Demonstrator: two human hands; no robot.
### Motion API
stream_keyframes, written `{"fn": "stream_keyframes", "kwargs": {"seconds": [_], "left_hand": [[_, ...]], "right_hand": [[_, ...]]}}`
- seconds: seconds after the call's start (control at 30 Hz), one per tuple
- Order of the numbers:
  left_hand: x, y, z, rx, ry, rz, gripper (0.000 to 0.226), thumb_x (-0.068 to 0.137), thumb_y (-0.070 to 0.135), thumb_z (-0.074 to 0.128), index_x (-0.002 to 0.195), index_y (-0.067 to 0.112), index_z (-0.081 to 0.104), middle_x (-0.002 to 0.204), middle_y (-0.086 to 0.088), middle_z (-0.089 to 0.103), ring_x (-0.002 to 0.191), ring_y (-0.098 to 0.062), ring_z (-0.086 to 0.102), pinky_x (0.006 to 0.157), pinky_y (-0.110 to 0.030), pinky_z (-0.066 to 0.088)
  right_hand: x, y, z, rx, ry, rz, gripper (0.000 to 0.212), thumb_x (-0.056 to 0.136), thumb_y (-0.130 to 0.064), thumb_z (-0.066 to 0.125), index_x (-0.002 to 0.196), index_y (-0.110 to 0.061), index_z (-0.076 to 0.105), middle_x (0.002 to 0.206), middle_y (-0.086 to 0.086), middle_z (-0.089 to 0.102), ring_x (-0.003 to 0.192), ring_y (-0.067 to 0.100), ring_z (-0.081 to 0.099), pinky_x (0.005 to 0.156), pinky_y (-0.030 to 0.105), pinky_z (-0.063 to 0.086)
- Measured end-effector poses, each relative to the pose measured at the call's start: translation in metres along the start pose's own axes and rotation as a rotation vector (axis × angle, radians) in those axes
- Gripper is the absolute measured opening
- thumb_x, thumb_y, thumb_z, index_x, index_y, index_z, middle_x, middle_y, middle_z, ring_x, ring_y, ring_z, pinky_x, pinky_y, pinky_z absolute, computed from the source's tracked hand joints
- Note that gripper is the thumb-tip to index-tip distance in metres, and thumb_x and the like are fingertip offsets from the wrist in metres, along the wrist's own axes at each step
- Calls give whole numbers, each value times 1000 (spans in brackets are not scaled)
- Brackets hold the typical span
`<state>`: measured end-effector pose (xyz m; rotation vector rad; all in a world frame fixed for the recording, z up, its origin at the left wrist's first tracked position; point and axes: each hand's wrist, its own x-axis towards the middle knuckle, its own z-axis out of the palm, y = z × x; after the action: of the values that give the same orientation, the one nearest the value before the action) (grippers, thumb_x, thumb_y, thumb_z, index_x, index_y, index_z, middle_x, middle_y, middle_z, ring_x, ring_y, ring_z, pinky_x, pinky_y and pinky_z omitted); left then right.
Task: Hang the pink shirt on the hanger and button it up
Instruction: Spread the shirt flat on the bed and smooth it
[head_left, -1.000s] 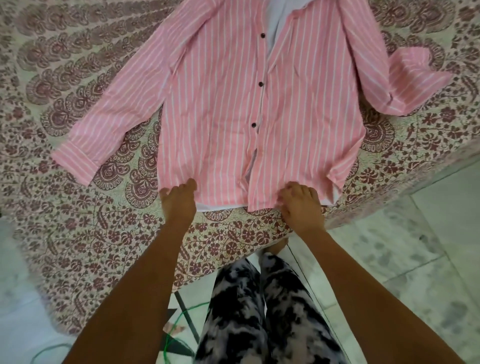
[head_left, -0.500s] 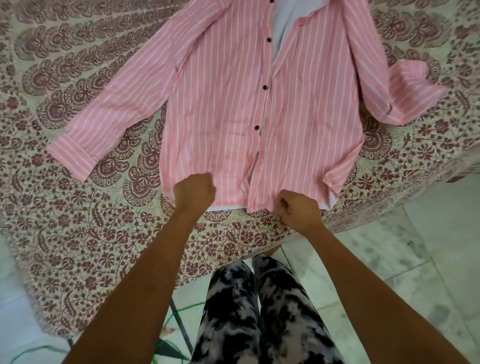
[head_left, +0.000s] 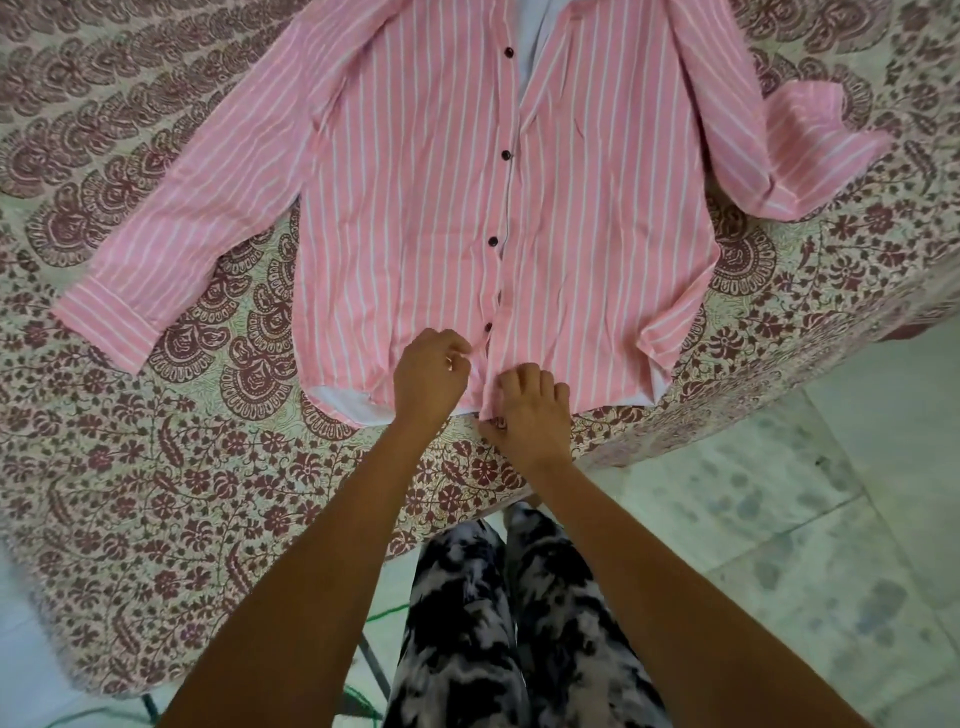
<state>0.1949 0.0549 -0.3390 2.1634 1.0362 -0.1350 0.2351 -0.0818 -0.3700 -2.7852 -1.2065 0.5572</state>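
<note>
Head view: the pink shirt (head_left: 426, 197) lies flat, front up, on the patterned bedspread (head_left: 156, 493), sleeves spread to either side, dark buttons (head_left: 505, 155) running down the middle. Both hands are at the bottom hem, close together on either side of the front opening. The left hand (head_left: 428, 376) is curled, fingers bunched over the fabric just left of the lowest button; it looks to be pinching the placket edge, though the grip itself is hidden. The right hand (head_left: 530, 408) is bent too, fingertips pressed into the right front panel at the hem, thumb tucked at its edge. Below, patterned trousers (head_left: 498, 623) stand on a pale tiled floor (head_left: 805, 519).
</note>
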Motion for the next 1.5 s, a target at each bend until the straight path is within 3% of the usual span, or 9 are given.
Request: {"fn": "stream_keyframes", "kwargs": {"seconds": [0.13,0.27,0.43,0.7,0.77,0.9,1.0,1.13,1.5], "left_hand": [[-7,-8,-6,-68,40,22,17,82,5,55,93,9,67,91,-10,62,71,-14,55,67,-24,46],[-9,-7,8,-77,-72,30,40,81,24,68,118,15,54,110,-8,55,88,-18,55,74,-31,49],[-4,9,32,180,-83,-45,44,83,35,62,122,20,48,117,-9,48,109,-24,49,71,-34,43],[-9,2,11,141,24,92,32,84,6,47,110,15,62,102,-7,62,88,-25,61,68,-29,44],[-14,-2,5,166,-126,138,32,86,9,47,115,16,61,104,-8,62,90,-25,61,72,-29,44],[-15,-4,-8,253,-649,99,25,91,18,49,111,19,65,115,-8,62,106,-24,58,91,-33,46],[-4,-5,-19,178,-537,27,29,92,11,45,113,15,65,124,-7,61,111,-24,57,96,-34,45],[29,7,-32,50,-290,-50,26,92,9,45,96,17,69,110,-4,69,87,-27,65,79,-36,52],[176,87,-58,-68,-161,35,22,86,9,51,92,20,70,97,-4,71,78,-26,65,73,-33,51]], "right_hand": [[2,-13,-1,148,66,163,35,78,-37,40,93,-9,56,91,12,56,79,29,54,70,37,43],[8,8,-11,431,122,142,41,88,-31,25,93,-6,58,88,12,58,77,29,54,69,36,38],[6,39,-27,569,248,76,24,92,-21,38,88,-5,55,78,11,58,65,28,55,59,33,40],[-1,21,-41,617,368,-42,22,87,-15,43,97,-6,61,77,7,61,63,11,45,62,25,36],[-2,8,-42,583,312,-75,28,88,-19,40,100,-8,63,78,5,61,65,11,46,65,23,36],[-2,5,-36,436,-185,-91,28,91,-17,41,112,-15,59,100,8,63,92,23,57,90,35,47],[1,16,-39,383,-325,-89,31,84,-12,45,112,-15,59,108,9,58,98,25,55,90,35,47],[27,32,-62,435,-267,-43,32,88,-15,46,117,-16,59,111,9,59,101,26,56,87,33,46],[190,72,-140,475,-65,98,26,88,-13,49,110,-15,64,112,6,64,105,25,58,89,33,47]]}}
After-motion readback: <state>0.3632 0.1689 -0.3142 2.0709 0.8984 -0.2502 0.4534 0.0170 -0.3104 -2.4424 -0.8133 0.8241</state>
